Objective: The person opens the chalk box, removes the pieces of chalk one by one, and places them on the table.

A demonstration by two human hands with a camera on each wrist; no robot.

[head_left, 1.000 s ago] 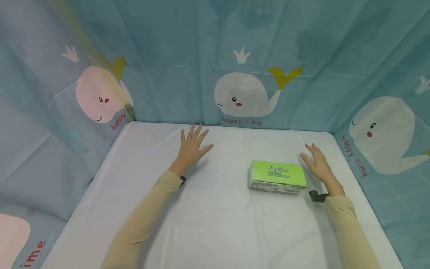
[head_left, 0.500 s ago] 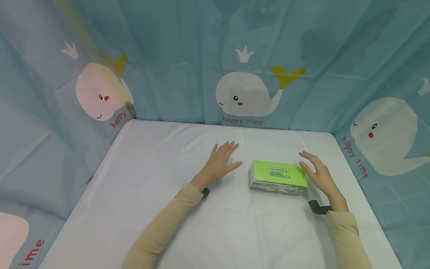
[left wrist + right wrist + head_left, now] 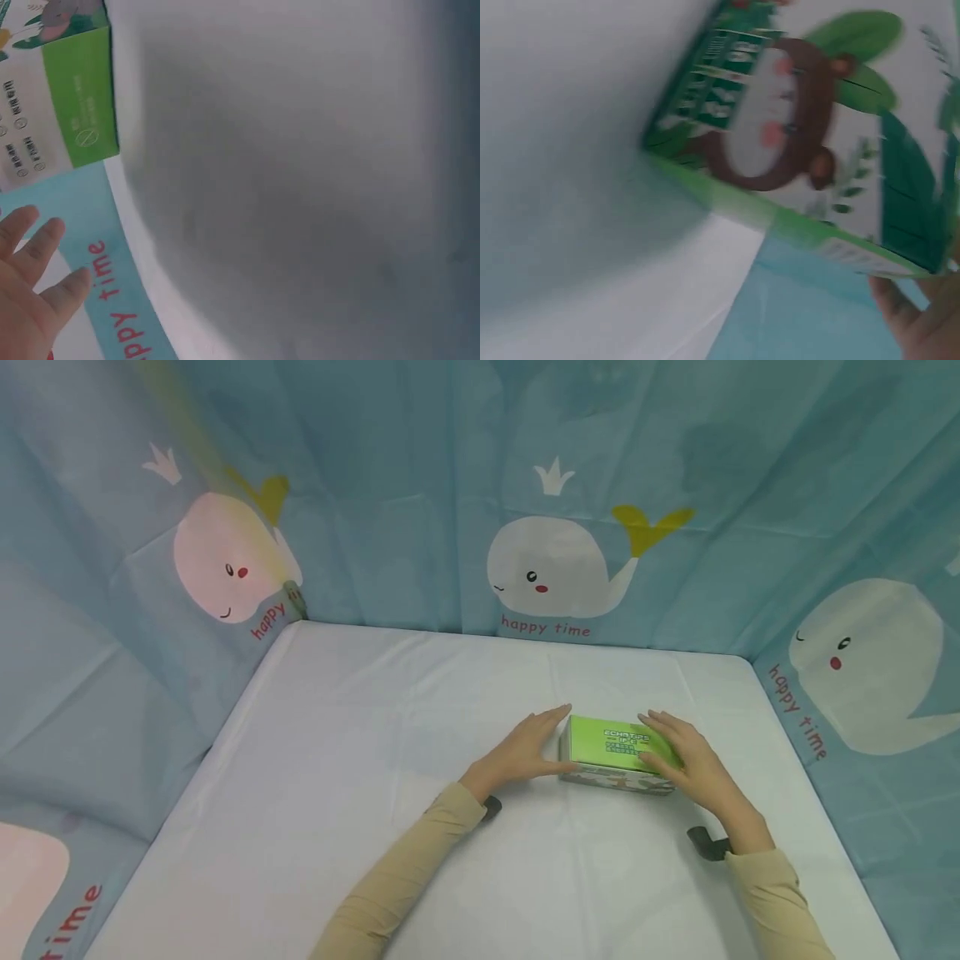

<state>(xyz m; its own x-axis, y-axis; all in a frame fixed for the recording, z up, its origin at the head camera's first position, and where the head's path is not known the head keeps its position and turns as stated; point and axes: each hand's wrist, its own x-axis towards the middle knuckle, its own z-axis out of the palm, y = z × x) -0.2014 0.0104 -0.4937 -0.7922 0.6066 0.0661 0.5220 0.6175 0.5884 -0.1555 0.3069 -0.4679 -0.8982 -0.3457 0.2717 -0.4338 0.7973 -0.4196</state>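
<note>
A small oblong carton (image 3: 611, 745) with a bright green top and a patterned front side lies on the white-covered table. At its left end is my left hand (image 3: 521, 753), thumb by the front corner and fingers by the back corner. The left wrist view shows those fingers (image 3: 41, 247) spread just beyond the carton's green-and-white end. My right hand (image 3: 693, 764) reaches over the carton's right end, thumb and fingers parted and overlapping the green top. From the right wrist, a cartoon animal shows on the carton's side (image 3: 795, 112), with fingertips close to its edge.
A white cloth (image 3: 360, 735) covers the table. Blue curtains with printed whales (image 3: 551, 568) enclose its back, left and right sides. Dark wrist cameras (image 3: 708, 843) are strapped under both of my wrists.
My left hand has come across the table from the left to the carton's left end. My right hand has shifted left over the carton's right end. The carton stays in place.
</note>
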